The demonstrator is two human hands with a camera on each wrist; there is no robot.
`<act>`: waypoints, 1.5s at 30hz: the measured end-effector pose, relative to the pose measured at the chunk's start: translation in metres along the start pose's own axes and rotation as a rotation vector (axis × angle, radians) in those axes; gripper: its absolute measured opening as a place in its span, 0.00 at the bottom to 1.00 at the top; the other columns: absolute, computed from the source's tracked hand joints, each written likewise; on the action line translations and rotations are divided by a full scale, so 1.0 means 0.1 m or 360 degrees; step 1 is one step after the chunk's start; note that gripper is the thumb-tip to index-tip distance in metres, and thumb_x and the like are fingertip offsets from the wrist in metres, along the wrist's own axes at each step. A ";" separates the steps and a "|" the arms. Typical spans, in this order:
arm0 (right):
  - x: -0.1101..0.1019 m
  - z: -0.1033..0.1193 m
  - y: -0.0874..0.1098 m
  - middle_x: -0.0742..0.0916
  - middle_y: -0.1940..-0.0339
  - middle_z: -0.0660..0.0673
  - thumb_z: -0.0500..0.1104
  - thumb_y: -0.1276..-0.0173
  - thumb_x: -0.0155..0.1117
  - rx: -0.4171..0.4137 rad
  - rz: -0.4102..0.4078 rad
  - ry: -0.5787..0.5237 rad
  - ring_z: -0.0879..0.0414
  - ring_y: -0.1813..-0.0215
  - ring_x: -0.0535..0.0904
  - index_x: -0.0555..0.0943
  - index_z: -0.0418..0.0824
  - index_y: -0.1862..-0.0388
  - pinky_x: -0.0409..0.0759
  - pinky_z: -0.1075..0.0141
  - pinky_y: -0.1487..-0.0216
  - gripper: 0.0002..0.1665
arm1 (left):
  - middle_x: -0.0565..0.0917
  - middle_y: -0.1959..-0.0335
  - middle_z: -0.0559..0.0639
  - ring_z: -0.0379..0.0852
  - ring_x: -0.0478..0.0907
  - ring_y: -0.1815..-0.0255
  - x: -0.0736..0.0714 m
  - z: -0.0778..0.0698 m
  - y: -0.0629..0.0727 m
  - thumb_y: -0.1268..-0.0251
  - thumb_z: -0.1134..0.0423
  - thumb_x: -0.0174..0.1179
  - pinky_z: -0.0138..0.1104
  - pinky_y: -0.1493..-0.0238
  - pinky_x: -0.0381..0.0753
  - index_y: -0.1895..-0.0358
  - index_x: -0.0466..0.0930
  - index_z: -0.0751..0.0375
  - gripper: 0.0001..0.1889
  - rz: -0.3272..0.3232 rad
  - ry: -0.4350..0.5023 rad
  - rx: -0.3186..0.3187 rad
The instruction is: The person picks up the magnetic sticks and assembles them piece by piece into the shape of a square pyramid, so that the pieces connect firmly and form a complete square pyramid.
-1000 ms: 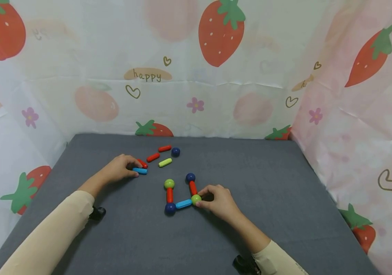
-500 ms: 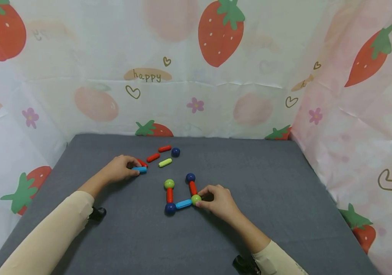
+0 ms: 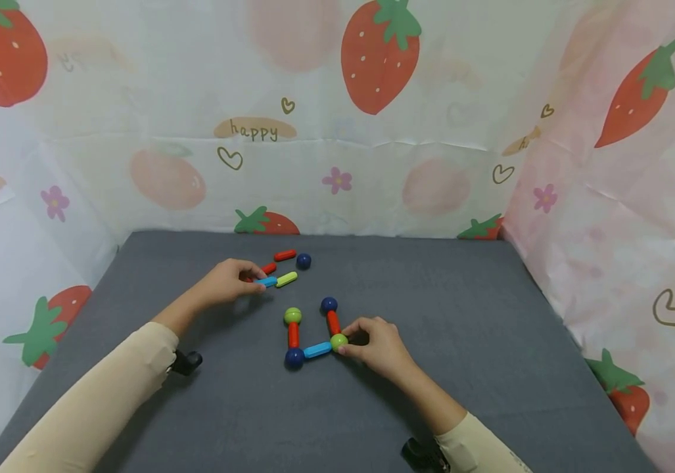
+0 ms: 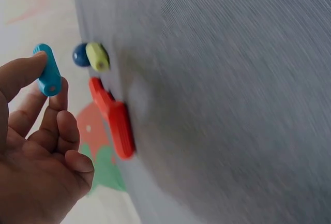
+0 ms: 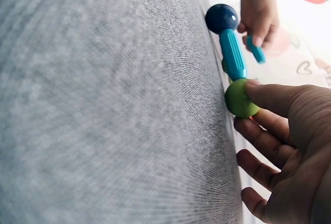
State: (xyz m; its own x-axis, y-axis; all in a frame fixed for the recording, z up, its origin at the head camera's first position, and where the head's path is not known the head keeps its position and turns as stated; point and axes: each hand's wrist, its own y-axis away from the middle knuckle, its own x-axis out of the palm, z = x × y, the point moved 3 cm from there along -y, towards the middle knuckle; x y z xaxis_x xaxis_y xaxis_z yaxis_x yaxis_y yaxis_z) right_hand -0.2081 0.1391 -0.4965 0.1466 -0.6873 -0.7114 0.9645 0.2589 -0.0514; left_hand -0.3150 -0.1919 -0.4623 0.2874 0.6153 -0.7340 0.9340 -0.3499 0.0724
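Observation:
Between thumb and fingers, my left hand [image 3: 233, 281] pinches a blue rod [image 4: 50, 71], raised off the table in the left wrist view. My right hand [image 3: 380, 346] pinches the green ball [image 5: 241, 99] at the near right corner of a U-shaped ball-and-rod build. From that ball a blue rod [image 3: 317, 350] runs left to a dark blue ball [image 3: 294, 358]. A red rod [image 3: 334, 322] leads from it to a dark blue ball [image 3: 328, 304]. On the left side, a red rod [image 3: 294, 336] joins the near dark blue ball to a green ball [image 3: 292, 316].
Around the left hand lie a yellow-green rod [image 3: 286, 280], a red rod [image 3: 285, 255] and a loose dark blue ball [image 3: 304, 261]. Other red rods [image 4: 121, 131] are partly hidden by that hand in the head view. Strawberry-printed cloth [image 3: 372, 171] walls the grey table [image 3: 461, 295].
My left hand has lifted the blue rod and carried it to the right and slightly away, past the red rods. The right hand and the U-shaped build stay in place.

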 end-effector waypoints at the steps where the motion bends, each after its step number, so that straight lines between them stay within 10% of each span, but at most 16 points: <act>1: 0.00 0.00 0.00 0.87 0.60 0.59 0.53 0.42 0.81 -0.0003 0.0002 0.0000 0.59 0.58 0.75 0.89 0.57 0.58 0.74 0.58 0.53 0.13 | 0.85 0.58 0.50 0.48 0.76 0.60 0.02 -0.03 -0.02 0.33 0.57 0.69 0.39 0.59 0.76 0.50 0.86 0.57 0.12 0.0007 0.0004 0.0012; 17: 0.00 -0.04 -0.01 0.88 0.60 0.58 0.54 0.42 0.81 -0.0018 0.0010 -0.0015 0.57 0.59 0.75 0.89 0.58 0.59 0.73 0.58 0.54 0.13 | 0.88 0.59 0.46 0.44 0.79 0.61 0.40 -0.44 -0.22 0.34 0.56 0.70 0.38 0.58 0.79 0.52 0.89 0.53 0.11 0.0193 0.0003 0.0093; 45: -0.01 -0.02 0.00 0.86 0.61 0.57 0.53 0.42 0.81 -0.0005 0.0005 -0.0022 0.57 0.60 0.74 0.89 0.56 0.59 0.75 0.60 0.58 0.13 | 0.88 0.63 0.42 0.42 0.78 0.65 0.79 -0.51 -0.31 0.35 0.56 0.71 0.35 0.61 0.78 0.57 0.90 0.51 0.07 0.0247 0.0062 0.0028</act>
State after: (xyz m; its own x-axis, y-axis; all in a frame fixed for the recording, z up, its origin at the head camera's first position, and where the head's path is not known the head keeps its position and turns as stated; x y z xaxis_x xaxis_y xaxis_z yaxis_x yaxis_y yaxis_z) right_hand -0.2091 0.1412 -0.4975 0.1528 -0.6956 -0.7020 0.9633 0.2633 -0.0512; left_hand -0.3105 -0.0961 -0.4878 0.4363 0.5797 -0.6882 0.8740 -0.4550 0.1708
